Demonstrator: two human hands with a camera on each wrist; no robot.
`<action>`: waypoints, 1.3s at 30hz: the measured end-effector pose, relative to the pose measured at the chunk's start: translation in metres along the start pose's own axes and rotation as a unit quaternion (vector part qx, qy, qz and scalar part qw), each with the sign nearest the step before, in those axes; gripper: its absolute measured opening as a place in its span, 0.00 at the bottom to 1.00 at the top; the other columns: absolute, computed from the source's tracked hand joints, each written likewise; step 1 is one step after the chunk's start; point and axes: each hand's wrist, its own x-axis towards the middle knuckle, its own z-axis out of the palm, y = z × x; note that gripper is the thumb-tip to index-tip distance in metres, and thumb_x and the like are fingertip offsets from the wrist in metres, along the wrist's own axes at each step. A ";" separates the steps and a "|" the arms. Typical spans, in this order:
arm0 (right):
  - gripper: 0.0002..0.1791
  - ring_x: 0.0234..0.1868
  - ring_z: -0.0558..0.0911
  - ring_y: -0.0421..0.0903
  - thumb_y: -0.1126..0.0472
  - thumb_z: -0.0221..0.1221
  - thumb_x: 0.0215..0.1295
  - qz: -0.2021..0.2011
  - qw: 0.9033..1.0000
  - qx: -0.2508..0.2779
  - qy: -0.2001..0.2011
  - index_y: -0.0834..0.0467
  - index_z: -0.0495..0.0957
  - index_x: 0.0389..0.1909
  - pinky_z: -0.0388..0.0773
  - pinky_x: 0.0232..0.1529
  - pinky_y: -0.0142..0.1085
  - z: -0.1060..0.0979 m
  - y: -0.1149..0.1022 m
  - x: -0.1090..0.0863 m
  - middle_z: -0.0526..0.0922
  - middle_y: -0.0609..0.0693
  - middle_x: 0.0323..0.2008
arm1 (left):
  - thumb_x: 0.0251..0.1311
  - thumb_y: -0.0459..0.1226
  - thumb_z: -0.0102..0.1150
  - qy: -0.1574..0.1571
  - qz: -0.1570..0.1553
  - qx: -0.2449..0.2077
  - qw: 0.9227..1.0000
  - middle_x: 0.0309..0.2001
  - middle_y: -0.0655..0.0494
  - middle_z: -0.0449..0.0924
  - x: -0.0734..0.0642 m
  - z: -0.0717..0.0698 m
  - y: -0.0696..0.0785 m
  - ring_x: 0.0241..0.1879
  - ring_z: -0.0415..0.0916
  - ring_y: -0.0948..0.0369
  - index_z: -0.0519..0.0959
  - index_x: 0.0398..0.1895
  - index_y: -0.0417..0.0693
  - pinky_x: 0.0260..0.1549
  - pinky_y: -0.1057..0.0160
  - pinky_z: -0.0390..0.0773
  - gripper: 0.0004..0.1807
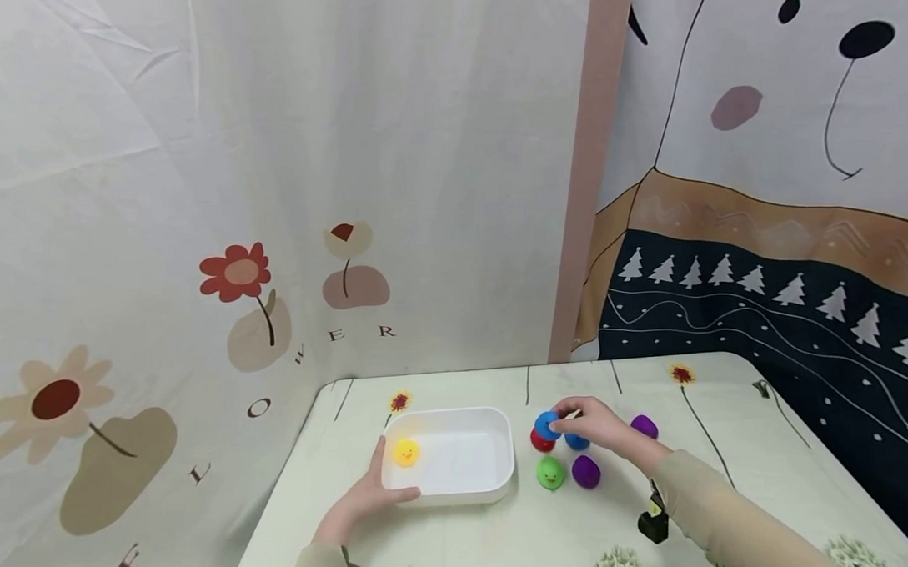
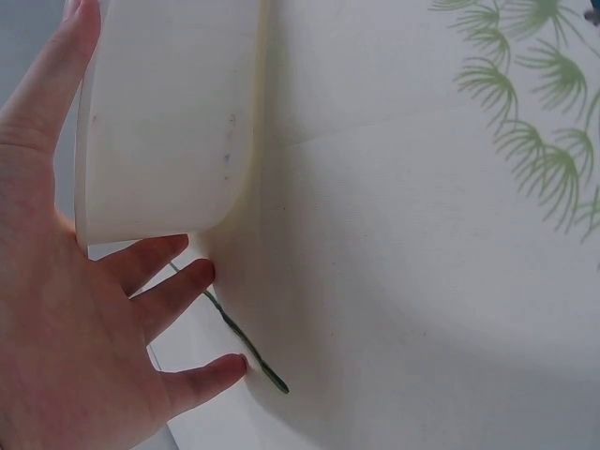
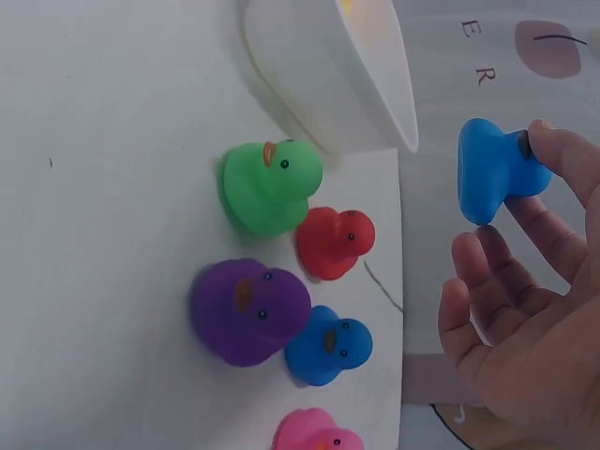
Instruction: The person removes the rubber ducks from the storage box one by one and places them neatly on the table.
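Note:
My right hand (image 1: 596, 422) pinches a blue rubber duck (image 3: 487, 173) between thumb and fingers, raised above the table to the right of a white plastic tub (image 1: 461, 490). Against the tub's left end lies my left hand (image 1: 367, 491), fingers spread and fairly straight, thumb along the near wall. A yellow duck (image 1: 406, 453) sits inside the tub at its left. Below and around the right hand stand a red duck (image 3: 334, 244), a green duck (image 3: 267, 187), a purple duck (image 3: 246, 309) and a second blue duck (image 3: 323, 349).
Another purple duck (image 1: 643, 427) stands right of the right hand. A pink duck (image 3: 317, 433) shows partly at the lower edge of the right wrist view. The flower-print cloth (image 1: 448, 551) covers the table, and printed curtains (image 1: 451, 192) hang behind it.

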 end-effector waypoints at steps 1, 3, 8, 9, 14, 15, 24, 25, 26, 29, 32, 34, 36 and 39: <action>0.17 0.40 0.76 0.47 0.54 0.67 0.59 0.000 1.000 0.002 0.002 0.58 0.81 0.45 0.77 0.41 0.41 -0.002 0.002 -0.001 0.80 0.48 0.41 | 0.47 0.51 0.74 0.002 0.002 -0.001 1.000 0.73 0.28 0.42 0.000 0.000 0.001 0.69 0.48 0.32 0.32 0.76 0.41 0.63 0.32 0.52 0.68; 0.17 0.40 0.76 0.47 0.54 0.67 0.59 -0.001 1.000 0.005 0.005 0.59 0.81 0.45 0.77 0.41 0.41 -0.004 0.005 -0.002 0.80 0.49 0.41 | 0.47 0.51 0.74 0.001 0.001 0.001 1.000 0.73 0.29 0.42 0.000 -0.001 0.001 0.69 0.49 0.33 0.31 0.76 0.41 0.63 0.32 0.52 0.68; 0.18 0.40 0.76 0.47 0.54 0.67 0.59 0.004 1.000 0.013 0.004 0.59 0.81 0.46 0.78 0.41 0.45 -0.011 0.012 -0.006 0.80 0.49 0.42 | 0.47 0.51 0.74 -0.002 0.001 0.007 1.000 0.73 0.28 0.42 0.001 -0.001 0.003 0.68 0.49 0.32 0.30 0.76 0.41 0.62 0.32 0.53 0.69; 0.18 0.40 0.76 0.48 0.54 0.67 0.59 0.007 1.000 0.014 0.004 0.59 0.81 0.46 0.78 0.41 0.46 -0.012 0.013 -0.007 0.80 0.50 0.42 | 0.47 0.51 0.74 -0.002 0.000 0.008 1.000 0.73 0.28 0.42 0.001 -0.001 0.003 0.68 0.49 0.32 0.30 0.76 0.41 0.62 0.32 0.53 0.69; 0.18 0.43 0.77 0.49 0.54 0.67 0.59 0.019 1.000 0.000 0.012 0.60 0.81 0.46 0.78 0.42 0.44 -0.018 0.018 -0.011 0.80 0.50 0.43 | 0.48 0.52 0.73 -0.006 -0.001 0.009 1.000 0.73 0.28 0.40 0.003 -0.004 0.002 0.69 0.48 0.31 0.29 0.76 0.41 0.62 0.32 0.53 0.69; 0.18 0.43 0.77 0.49 0.54 0.67 0.60 0.021 1.000 -0.005 0.013 0.60 0.81 0.46 0.78 0.42 0.43 -0.019 0.020 -0.012 0.80 0.50 0.43 | 0.48 0.52 0.73 -0.006 -0.001 0.009 1.000 0.73 0.28 0.40 0.003 -0.004 0.001 0.69 0.48 0.31 0.29 0.76 0.41 0.62 0.31 0.53 0.69; 0.18 0.38 0.77 0.47 0.56 0.68 0.58 0.036 0.999 -0.021 0.019 0.63 0.81 0.45 0.80 0.38 0.39 -0.028 0.043 -0.023 0.80 0.50 0.39 | 0.48 0.51 0.73 -0.006 0.001 0.004 1.000 0.73 0.29 0.40 0.003 -0.003 0.002 0.69 0.48 0.32 0.30 0.76 0.41 0.63 0.31 0.52 0.69; 0.18 0.38 0.77 0.47 0.57 0.68 0.57 0.035 0.999 -0.021 0.019 0.63 0.81 0.44 0.80 0.38 0.39 -0.029 0.046 -0.024 0.80 0.50 0.38 | 0.48 0.51 0.73 -0.006 0.000 0.005 1.000 0.73 0.29 0.40 0.003 -0.003 0.002 0.69 0.48 0.32 0.30 0.76 0.41 0.62 0.31 0.52 0.68; 0.17 0.37 0.77 0.47 0.57 0.68 0.57 0.035 0.999 -0.023 0.022 0.63 0.81 0.44 0.79 0.37 0.39 -0.030 0.049 -0.025 0.81 0.50 0.37 | 0.48 0.51 0.73 -0.005 -0.001 0.005 1.000 0.73 0.28 0.41 0.003 -0.003 0.003 0.69 0.48 0.32 0.30 0.76 0.41 0.62 0.31 0.51 0.68; 0.17 0.37 0.76 0.46 0.58 0.68 0.56 0.017 0.999 -0.034 0.025 0.64 0.81 0.43 0.77 0.35 0.38 -0.032 0.058 -0.029 0.81 0.49 0.36 | 0.49 0.51 0.73 -0.002 -0.003 0.010 1.000 0.73 0.28 0.42 0.003 -0.002 0.002 0.68 0.49 0.31 0.30 0.76 0.41 0.62 0.30 0.52 0.68; 0.17 0.37 0.76 0.47 0.59 0.68 0.57 -0.002 0.999 -0.041 0.024 0.66 0.81 0.43 0.77 0.35 0.38 -0.035 0.065 -0.032 0.81 0.50 0.36 | 0.49 0.51 0.73 -0.001 -0.004 0.011 1.000 0.73 0.28 0.42 0.002 -0.002 0.002 0.68 0.49 0.31 0.31 0.76 0.40 0.62 0.30 0.52 0.68; 0.17 0.37 0.76 0.47 0.59 0.68 0.57 -0.004 0.999 -0.046 0.024 0.67 0.81 0.43 0.77 0.35 0.38 -0.037 0.069 -0.035 0.81 0.50 0.36 | 0.48 0.52 0.73 -0.001 -0.003 0.009 1.000 0.73 0.28 0.41 0.002 -0.001 0.001 0.68 0.48 0.31 0.31 0.76 0.40 0.61 0.30 0.52 0.68; 0.17 0.38 0.76 0.47 0.59 0.68 0.57 -0.003 0.998 -0.050 0.025 0.67 0.81 0.42 0.77 0.36 0.39 -0.039 0.072 -0.037 0.80 0.51 0.37 | 0.48 0.52 0.73 0.000 -0.003 0.003 1.000 0.73 0.29 0.41 0.002 -0.001 0.000 0.69 0.47 0.31 0.31 0.76 0.41 0.62 0.30 0.51 0.68; 0.16 0.39 0.77 0.48 0.59 0.68 0.56 0.000 0.998 -0.051 0.029 0.66 0.81 0.41 0.77 0.38 0.40 -0.040 0.079 -0.040 0.81 0.51 0.37 | 0.47 0.54 0.72 0.002 0.001 0.000 1.000 0.73 0.29 0.40 0.003 0.001 -0.001 0.69 0.46 0.31 0.31 0.76 0.42 0.62 0.30 0.50 0.68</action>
